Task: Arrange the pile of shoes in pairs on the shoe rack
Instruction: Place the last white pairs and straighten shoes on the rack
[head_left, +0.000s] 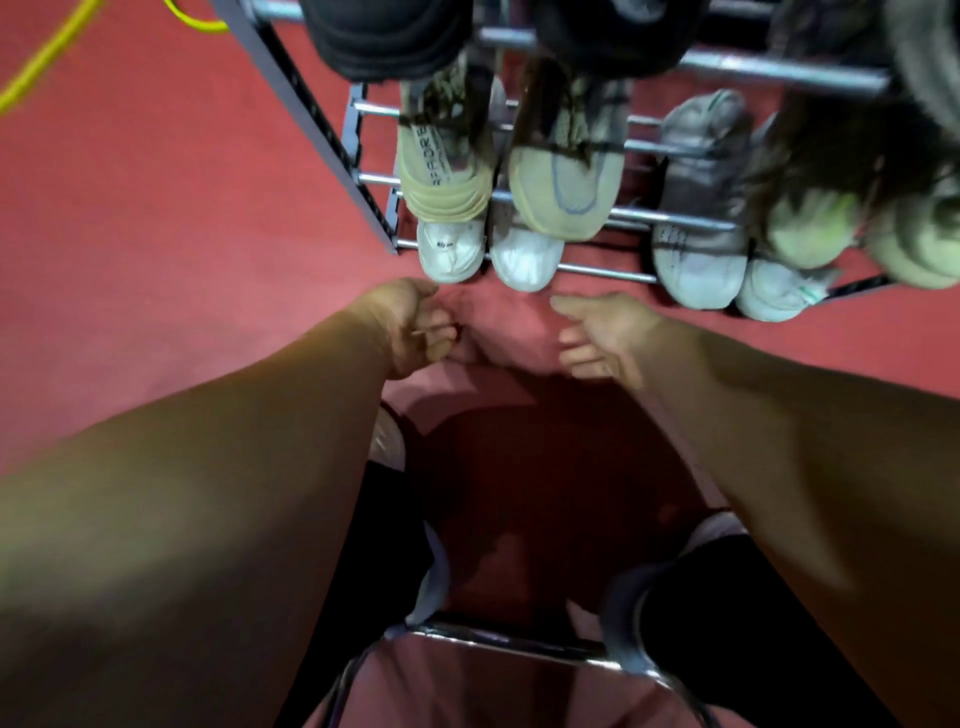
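Note:
A metal shoe rack (322, 130) stands ahead on the red floor, seen from above. A white pair (452, 252) sits on its lowest bars at the left, with a beige pair (563, 192) one tier above. To the right are a grey shoe (698, 244), a white shoe (776, 291) and pale green shoes (810, 228). Dark shoes (389, 36) fill the top tier. My left hand (410, 327) hangs just in front of the white pair, fingers loosely curled, holding nothing. My right hand (602, 332) is beside it with relaxed fingers, also empty.
A yellow cable (47, 57) runs over the floor at the upper left. Below my arms are my dark-clothed legs (727, 623) and the chrome tube frame of a seat (498, 642). Red floor (156, 260) stretches to the left of the rack.

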